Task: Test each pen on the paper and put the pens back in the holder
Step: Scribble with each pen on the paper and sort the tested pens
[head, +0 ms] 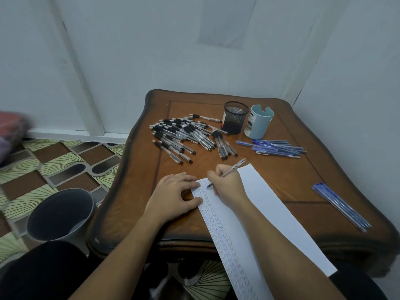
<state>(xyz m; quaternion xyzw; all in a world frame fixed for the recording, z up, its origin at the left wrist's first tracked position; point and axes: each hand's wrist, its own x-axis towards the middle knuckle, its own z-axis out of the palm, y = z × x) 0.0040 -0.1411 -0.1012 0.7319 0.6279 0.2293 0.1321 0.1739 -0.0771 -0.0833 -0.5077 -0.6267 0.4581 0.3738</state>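
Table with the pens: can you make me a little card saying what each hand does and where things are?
right hand: holds a pen, tip on the paper
left hand: lies flat on the paper's left edge
paper: long strip, marks down its left side
black pens: loose pile on the table
blue pens: bunch by the blue cup, second bunch near the right edge
holders: mesh cup beside blue cup, no pens sticking out

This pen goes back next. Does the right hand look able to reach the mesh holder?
Probably yes: only flat black pens lie between the right hand and the mesh holder, whose top is open.
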